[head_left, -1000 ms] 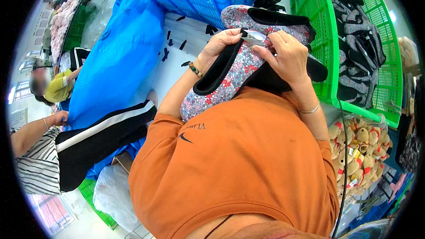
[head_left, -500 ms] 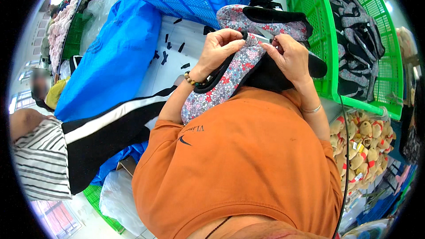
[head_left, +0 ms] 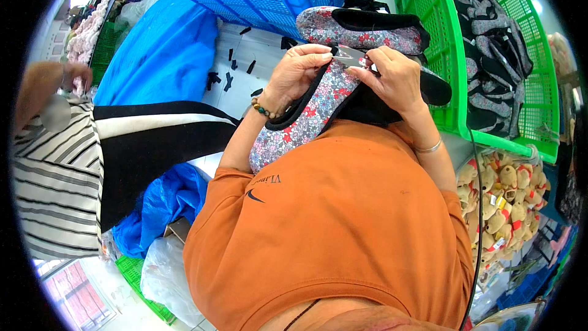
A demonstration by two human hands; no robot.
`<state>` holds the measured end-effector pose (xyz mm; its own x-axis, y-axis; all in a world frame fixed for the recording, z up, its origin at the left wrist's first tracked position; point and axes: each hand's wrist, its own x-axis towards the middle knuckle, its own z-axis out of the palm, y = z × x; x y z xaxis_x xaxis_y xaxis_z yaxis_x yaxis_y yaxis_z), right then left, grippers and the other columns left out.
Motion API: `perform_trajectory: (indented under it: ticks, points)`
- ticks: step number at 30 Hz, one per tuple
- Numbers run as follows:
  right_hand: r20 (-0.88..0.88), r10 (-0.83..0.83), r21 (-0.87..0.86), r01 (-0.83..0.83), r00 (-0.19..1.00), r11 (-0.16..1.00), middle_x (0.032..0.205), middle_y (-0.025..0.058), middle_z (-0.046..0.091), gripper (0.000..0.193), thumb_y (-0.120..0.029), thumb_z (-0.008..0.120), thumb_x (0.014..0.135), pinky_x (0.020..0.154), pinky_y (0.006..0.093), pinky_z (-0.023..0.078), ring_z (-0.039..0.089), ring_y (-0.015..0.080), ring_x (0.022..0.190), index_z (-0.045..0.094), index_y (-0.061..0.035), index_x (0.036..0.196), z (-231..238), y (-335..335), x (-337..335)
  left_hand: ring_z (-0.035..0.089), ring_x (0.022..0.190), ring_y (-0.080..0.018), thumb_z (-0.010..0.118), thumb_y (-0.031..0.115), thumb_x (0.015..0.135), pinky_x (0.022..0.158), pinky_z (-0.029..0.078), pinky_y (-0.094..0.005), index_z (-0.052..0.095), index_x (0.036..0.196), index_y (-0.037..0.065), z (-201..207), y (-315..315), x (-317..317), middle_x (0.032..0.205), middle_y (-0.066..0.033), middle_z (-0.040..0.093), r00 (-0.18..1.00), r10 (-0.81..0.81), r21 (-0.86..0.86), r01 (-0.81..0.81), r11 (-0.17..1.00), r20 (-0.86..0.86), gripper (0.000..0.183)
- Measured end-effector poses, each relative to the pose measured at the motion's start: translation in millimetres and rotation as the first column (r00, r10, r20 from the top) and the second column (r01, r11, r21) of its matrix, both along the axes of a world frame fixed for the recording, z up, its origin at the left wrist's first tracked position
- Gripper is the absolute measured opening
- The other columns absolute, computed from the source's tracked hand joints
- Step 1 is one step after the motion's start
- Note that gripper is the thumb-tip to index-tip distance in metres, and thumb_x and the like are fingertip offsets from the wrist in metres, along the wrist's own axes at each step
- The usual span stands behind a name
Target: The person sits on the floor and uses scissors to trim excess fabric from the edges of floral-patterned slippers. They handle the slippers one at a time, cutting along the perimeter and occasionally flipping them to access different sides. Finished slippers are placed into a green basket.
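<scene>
A floral slipper (head_left: 315,101) with black trim lies slantwise against my front, its far end up between my hands. Fingers and thumb of my left hand (head_left: 293,75) are closed in a pinch at the black edge of its opening. My right hand (head_left: 393,76) is closed around small thread snips (head_left: 350,54), whose shiny pointed blades reach across the slipper's far end toward my left fingertips. Just beyond, another floral slipper (head_left: 392,39) with a black lining lies on its side. Black slipper parts (head_left: 436,89) show beneath my right wrist.
Ahead stands a blue crate (head_left: 257,0); at right, a green crate (head_left: 456,55) holds many slippers. Black scraps (head_left: 228,79) dot the white surface. Plush toys (head_left: 499,202) fill the lower right. At left, a person in a striped top (head_left: 58,190) is close by, near a blue sheet (head_left: 165,49).
The snips' blades have swung leftward across the slipper's far end, and my right hand has shifted slightly left. The person at left has moved, with a hand now showing at upper left.
</scene>
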<state>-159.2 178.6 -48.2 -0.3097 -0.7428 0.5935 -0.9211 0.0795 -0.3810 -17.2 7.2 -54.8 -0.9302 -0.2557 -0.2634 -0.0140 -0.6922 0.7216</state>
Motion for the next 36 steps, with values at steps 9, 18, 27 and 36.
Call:
perform_trajectory:
  ticks: [9,18,27,36]
  points:
    - [0.029,0.007,-0.014,-0.006,1.0,1.0,0.063,0.0069,0.054,0.033,-0.035,0.068,0.078,0.046,0.0333,0.04,0.055,0.023,0.053,0.057,-0.0057,0.07,0.1,1.1,0.5,0.065,0.078,-0.013,0.063,0.003,0.083,0.069,0.053,-0.0237,0.067,0.096,0.0,-3.4,4.7,-1.4,0.088,-0.0097,0.068,0.999,0.036,-0.101,-0.036,0.994,-0.004,0.014]
    - [0.235,-0.033,0.004,0.032,0.971,0.999,0.062,0.0093,0.055,0.039,-0.041,0.065,0.08,0.047,0.0335,0.042,0.055,0.0255,0.052,0.058,-0.0048,0.069,1.4,7.5,-3.7,0.048,0.069,-0.0023,0.067,-0.003,0.076,0.058,0.037,-0.0166,0.067,0.09,0.0,3.5,12.2,-1.4,0.086,0.0017,0.059,0.991,0.038,-0.591,-0.109,0.799,-0.131,0.014]
    - [0.663,0.231,-0.216,-0.114,0.712,0.97,0.066,0.005,0.049,0.021,-0.016,0.073,0.077,0.05,0.0259,0.038,0.044,0.0136,0.055,0.06,-0.0009,0.083,21.9,-1.0,-0.3,0.046,0.067,-0.0026,0.063,-0.006,0.07,0.056,0.037,-0.0167,0.068,0.088,0.002,23.9,21.2,0.3,0.091,-0.0006,0.058,0.975,-0.023,-0.866,-0.183,0.466,-0.219,0.02]
    - [0.68,0.083,-0.18,0.056,0.729,0.982,0.065,0.0083,0.052,0.015,-0.014,0.063,0.084,0.054,0.0281,0.041,0.048,0.015,0.056,0.059,0.0005,0.081,5.2,-11.8,-8.9,0.053,0.067,-0.0085,0.062,-0.006,0.066,0.056,0.042,-0.0201,0.068,0.084,0.003,35.0,21.7,-0.8,0.09,-0.0051,0.06,0.968,-0.066,-0.954,-0.223,0.202,-0.241,0.021]
